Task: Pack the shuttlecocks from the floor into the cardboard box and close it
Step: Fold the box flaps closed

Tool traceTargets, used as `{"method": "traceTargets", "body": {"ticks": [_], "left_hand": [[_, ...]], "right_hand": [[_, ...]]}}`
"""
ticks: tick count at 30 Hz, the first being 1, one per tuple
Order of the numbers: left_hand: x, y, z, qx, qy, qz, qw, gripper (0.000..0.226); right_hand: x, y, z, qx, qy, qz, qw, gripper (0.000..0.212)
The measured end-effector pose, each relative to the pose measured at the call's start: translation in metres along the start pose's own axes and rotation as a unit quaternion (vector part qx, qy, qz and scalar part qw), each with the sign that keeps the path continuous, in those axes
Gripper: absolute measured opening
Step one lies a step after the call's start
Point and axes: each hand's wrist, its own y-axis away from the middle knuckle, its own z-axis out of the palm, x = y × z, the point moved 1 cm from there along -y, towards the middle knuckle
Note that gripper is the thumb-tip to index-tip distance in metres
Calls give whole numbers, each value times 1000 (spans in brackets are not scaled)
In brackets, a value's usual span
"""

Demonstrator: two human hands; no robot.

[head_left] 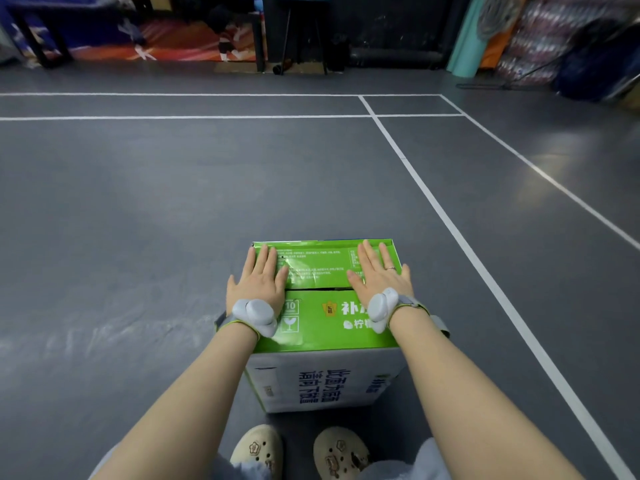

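A cardboard box with a green top and a white printed front stands on the grey floor just ahead of my feet. Its two top flaps lie flat and meet at a seam across the middle. My left hand presses palm down on the far flap at the left, fingers spread. My right hand lies flat on the same flap at the right and wears a ring. Both wrists carry grey strapped devices. No shuttlecocks show on the floor; the box's inside is hidden.
White court lines run across the grey floor ahead and to the right. Along the far wall stand table legs, banners, a teal roll and stacked wrapped goods. My two beige clogs rest below the box.
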Motion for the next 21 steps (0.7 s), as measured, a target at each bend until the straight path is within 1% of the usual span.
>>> {"method": "traceTargets", "body": {"ticks": [2, 5, 7, 8, 9, 10, 11, 12, 13, 17, 21], "left_hand": [[-2, 1, -1, 10, 17, -2, 1000, 52], [-4, 2, -5, 61, 85, -33, 994, 44], [-1, 2, -7, 95, 115, -71, 986, 44], [1, 1, -7, 98, 136, -110, 980, 50], [2, 0, -7, 89, 155, -153, 972, 58], [3, -1, -8, 68, 157, -188, 967, 64], [6, -4, -7, 41, 140, -210, 967, 63], [7, -7, -5, 21, 120, -224, 967, 59], [6, -9, -4, 15, 105, -233, 967, 56], [7, -21, 1, 29, 81, -249, 965, 54], [20, -41, -1, 38, 77, -245, 966, 52]], "right_hand": [[-3, 2, 1, 19, 3, 3, 1000, 63], [-5, -1, -1, 70, -19, 24, 997, 49], [-5, -2, -2, 101, -31, 49, 993, 42], [-3, -3, -2, 112, -46, 81, 989, 42], [0, -4, -3, 119, -71, 131, 982, 49], [3, -5, -3, 115, -97, 193, 970, 62], [6, -8, -2, 100, -113, 246, 957, 76], [8, -10, 0, 80, -112, 276, 951, 83], [8, -12, 3, 71, -103, 283, 951, 83], [10, -25, 8, 97, -63, 271, 956, 65], [17, -46, -3, 113, -35, 263, 957, 60]]}}
